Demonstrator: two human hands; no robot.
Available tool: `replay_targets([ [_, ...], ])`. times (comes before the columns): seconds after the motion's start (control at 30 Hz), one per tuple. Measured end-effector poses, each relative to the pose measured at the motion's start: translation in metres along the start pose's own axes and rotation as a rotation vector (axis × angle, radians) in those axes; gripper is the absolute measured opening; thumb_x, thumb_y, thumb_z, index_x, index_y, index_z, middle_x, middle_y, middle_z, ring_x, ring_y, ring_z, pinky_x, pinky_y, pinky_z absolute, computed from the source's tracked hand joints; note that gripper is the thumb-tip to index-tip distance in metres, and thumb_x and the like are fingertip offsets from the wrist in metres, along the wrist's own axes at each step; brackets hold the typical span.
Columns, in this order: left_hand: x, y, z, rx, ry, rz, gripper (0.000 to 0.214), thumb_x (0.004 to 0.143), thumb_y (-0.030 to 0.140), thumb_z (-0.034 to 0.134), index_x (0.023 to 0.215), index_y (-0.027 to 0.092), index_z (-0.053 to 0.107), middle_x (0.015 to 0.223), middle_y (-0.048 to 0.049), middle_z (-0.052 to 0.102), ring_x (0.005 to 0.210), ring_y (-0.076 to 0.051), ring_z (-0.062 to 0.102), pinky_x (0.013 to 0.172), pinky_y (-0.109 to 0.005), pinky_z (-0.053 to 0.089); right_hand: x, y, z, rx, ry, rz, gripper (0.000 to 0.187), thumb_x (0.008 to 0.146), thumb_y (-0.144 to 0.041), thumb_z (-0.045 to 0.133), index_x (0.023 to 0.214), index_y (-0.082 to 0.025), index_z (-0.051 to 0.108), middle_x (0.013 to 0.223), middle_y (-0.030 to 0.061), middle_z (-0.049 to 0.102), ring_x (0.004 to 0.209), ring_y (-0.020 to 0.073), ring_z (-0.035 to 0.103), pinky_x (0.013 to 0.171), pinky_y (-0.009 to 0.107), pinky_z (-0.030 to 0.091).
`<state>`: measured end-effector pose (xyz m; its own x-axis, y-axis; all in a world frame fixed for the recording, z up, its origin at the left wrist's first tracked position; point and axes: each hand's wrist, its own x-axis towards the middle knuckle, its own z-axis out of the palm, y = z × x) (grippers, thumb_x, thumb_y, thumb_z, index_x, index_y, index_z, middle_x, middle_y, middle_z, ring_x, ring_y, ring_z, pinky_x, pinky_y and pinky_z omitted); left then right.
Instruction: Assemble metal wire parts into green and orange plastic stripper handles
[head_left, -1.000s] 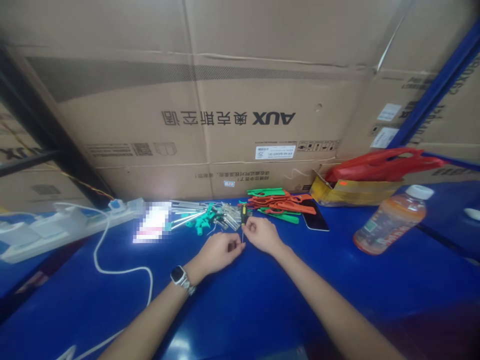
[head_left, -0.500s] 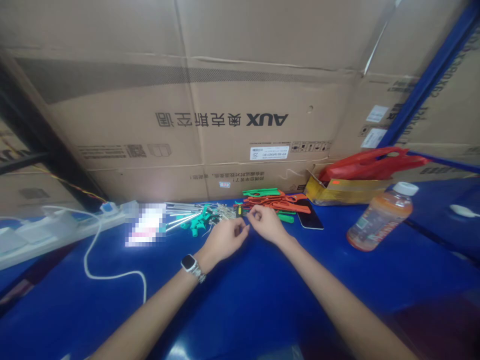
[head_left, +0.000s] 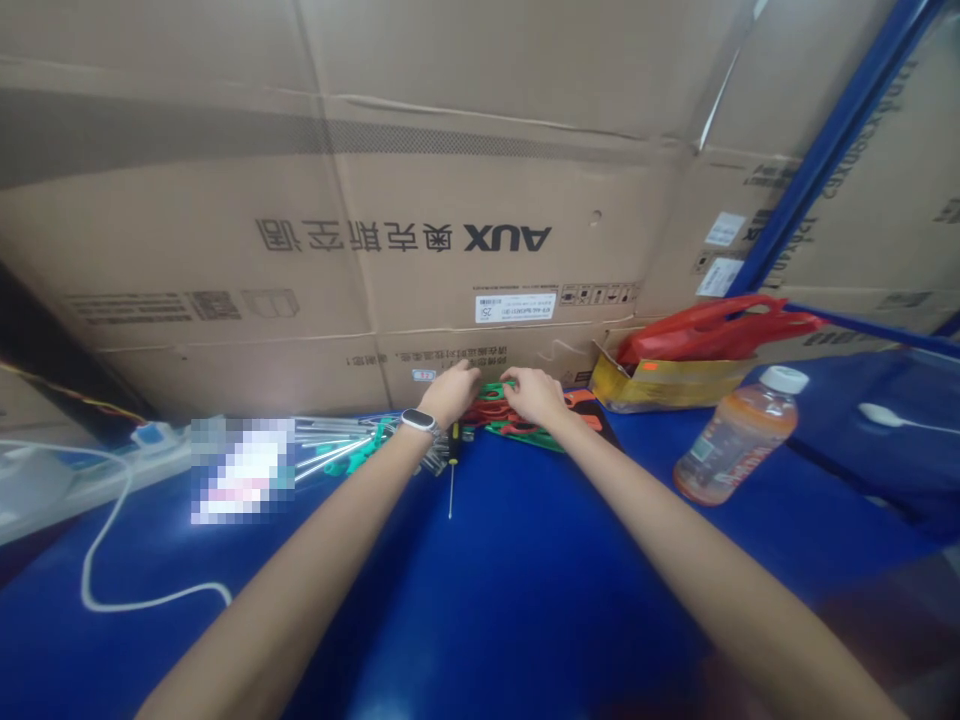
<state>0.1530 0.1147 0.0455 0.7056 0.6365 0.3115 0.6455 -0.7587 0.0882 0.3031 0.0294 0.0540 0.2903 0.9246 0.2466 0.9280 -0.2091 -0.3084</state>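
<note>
Both of my hands are over the pile at the back of the blue table. My left hand (head_left: 452,393), with a watch on its wrist, has its fingers curled at the pile's left end; what they hold is hidden. My right hand (head_left: 537,397) pinches at a green plastic piece (head_left: 492,391) on top. Red-orange plastic pieces (head_left: 491,412) lie beneath it, between my hands. A screwdriver (head_left: 454,445) with a yellow and black handle lies below my left hand, its shaft toward me. Left of it are metal rods (head_left: 330,428) and teal plastic parts (head_left: 358,457).
A large cardboard box (head_left: 420,180) stands behind the table. To the right are a drink bottle (head_left: 739,435) and a yellow box (head_left: 675,388) holding a red bag (head_left: 712,335). A white cable (head_left: 101,555) and a power strip (head_left: 97,485) lie left, near a blurred bright patch.
Both hands have moved from in front of the pile, up and away onto its plastic pieces. The screwdriver's shaft now shows uncovered. The view has shifted a little to the right.
</note>
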Motion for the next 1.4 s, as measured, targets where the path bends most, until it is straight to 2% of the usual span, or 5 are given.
replay_targets([
  [0.33, 0.009, 0.005, 0.001, 0.08, -0.024, 0.075, 0.021, 0.096, 0.022, 0.05, 0.1, 0.019, 0.07, 0.108, -0.0096, 0.06, 0.103, -0.024, 0.06, 0.078, -0.031, 0.051, 0.009, 0.014, 0.003, 0.033, 0.049, -0.023, 0.024, 0.091, -0.034, 0.05, 0.102, -0.029, 0.071, 0.091, 0.002, 0.072, 0.085, 0.0213, 0.065, 0.071, 0.03, 0.043],
  [0.63, -0.073, -0.002, -0.04, 0.009, 0.211, 0.276, 0.013, 0.095, 0.023, 0.056, 0.094, 0.019, 0.069, 0.13, -0.0099, 0.057, 0.126, -0.029, 0.046, 0.102, -0.048, 0.045, -0.052, 0.009, 0.0, 0.209, 0.336, -0.26, 0.03, 0.083, -0.028, 0.057, 0.112, -0.023, 0.062, 0.113, 0.0094, 0.055, 0.11, 0.0258, 0.053, 0.077, 0.033, 0.047],
  [0.8, -0.145, -0.021, -0.042, -0.182, 0.133, 0.243, 0.013, 0.096, 0.02, 0.054, 0.097, 0.019, 0.067, 0.126, -0.0079, 0.062, 0.112, -0.022, 0.061, 0.101, -0.044, 0.047, -0.085, -0.02, 0.018, 0.329, 0.17, -0.563, 0.038, 0.084, -0.032, 0.064, 0.12, -0.024, 0.06, 0.121, 0.0096, 0.058, 0.118, 0.029, 0.049, 0.101, 0.045, 0.038],
  [1.0, -0.213, -0.047, -0.035, -0.366, 0.034, 0.105, 0.007, 0.09, 0.022, 0.062, 0.087, 0.02, 0.068, 0.118, -0.0062, 0.064, 0.107, -0.02, 0.063, 0.098, -0.037, 0.047, -0.106, -0.056, 0.048, 0.375, -0.123, -0.673, 0.03, 0.089, -0.036, 0.067, 0.116, -0.024, 0.064, 0.111, 0.0056, 0.067, 0.107, 0.0219, 0.056, 0.095, 0.039, 0.035],
  [1.4, -0.222, -0.054, -0.042, -0.362, -0.046, -0.107, 0.027, 0.082, 0.045, 0.071, 0.089, 0.02, 0.064, 0.096, -0.0053, 0.067, 0.09, -0.022, 0.061, 0.081, -0.033, 0.047, -0.11, -0.082, 0.061, 0.325, -0.228, -0.564, 0.026, 0.079, -0.037, 0.075, 0.102, -0.026, 0.07, 0.103, 0.0051, 0.063, 0.107, 0.0254, 0.052, 0.093, 0.041, 0.033],
])
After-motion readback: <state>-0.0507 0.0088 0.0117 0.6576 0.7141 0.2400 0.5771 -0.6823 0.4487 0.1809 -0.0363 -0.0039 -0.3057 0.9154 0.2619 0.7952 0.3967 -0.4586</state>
